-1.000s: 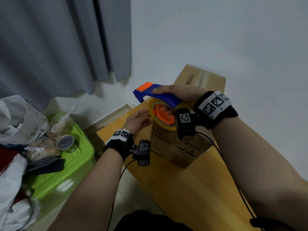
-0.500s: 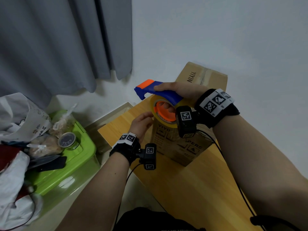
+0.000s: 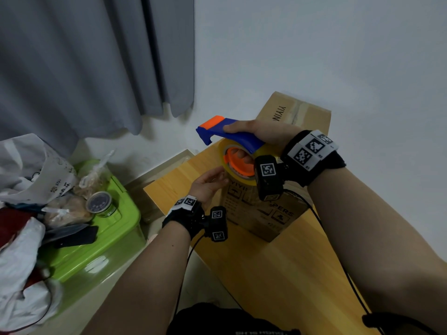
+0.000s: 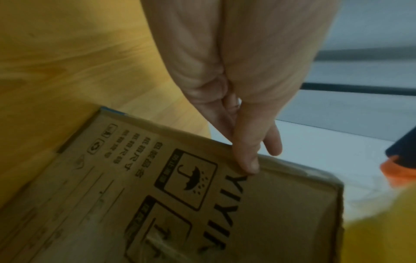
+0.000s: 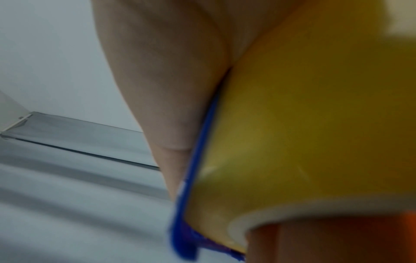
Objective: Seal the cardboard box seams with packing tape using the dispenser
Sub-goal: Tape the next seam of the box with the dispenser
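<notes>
The cardboard box stands upright on the wooden bench, near the white wall, its printed side facing the person. It looks light and fairly stiff, likely to slide or tip under a push, so it is best steadied at an upper edge or corner while tape goes on. The tape dispenser, blue with an orange tip, is rigid plastic with a yellow tape roll; it is sensibly held through the roll's core with the thumb on the top bar. The right hand grips it just so, above the box top. The left hand has straight fingers lying against the box's upper edge, gripping nothing.

Only the head view shows both hands, the box and the green bin together. The left wrist view alone shows the thumb touching the box rim beside the lettering. The right wrist view, blurred, shows only roll and palm.
</notes>
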